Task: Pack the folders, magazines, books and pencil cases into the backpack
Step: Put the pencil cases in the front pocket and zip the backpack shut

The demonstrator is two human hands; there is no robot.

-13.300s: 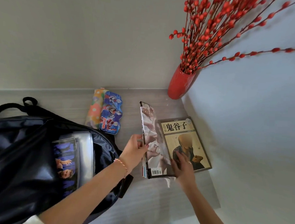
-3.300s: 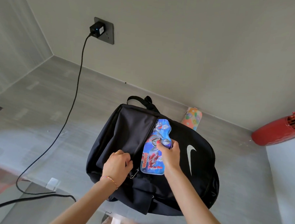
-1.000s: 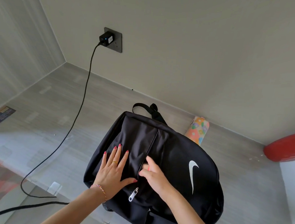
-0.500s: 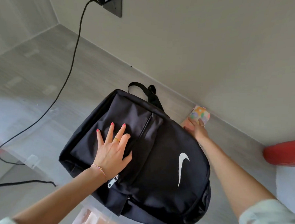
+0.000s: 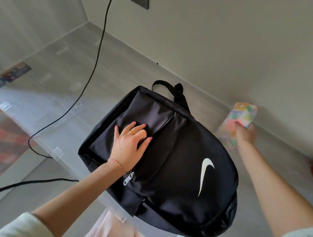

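The black backpack (image 5: 177, 165) lies flat on the grey table (image 5: 63, 89) with its front pocket up, and the left hand (image 5: 128, 146) rests on that pocket with fingers (image 5: 137, 126) straight and spread, holding nothing, probably to pin the bag in place while the other arm reaches past it. The right hand (image 5: 244, 133) is stretched to the colourful pencil case (image 5: 239, 120) just beyond the backpack against the wall; its fingers seem to curl round the case's lower part, though blur makes the grip uncertain. The pocket's zipper pull (image 5: 129, 178) sits at the near end, seemingly leaving the opening free for the case.
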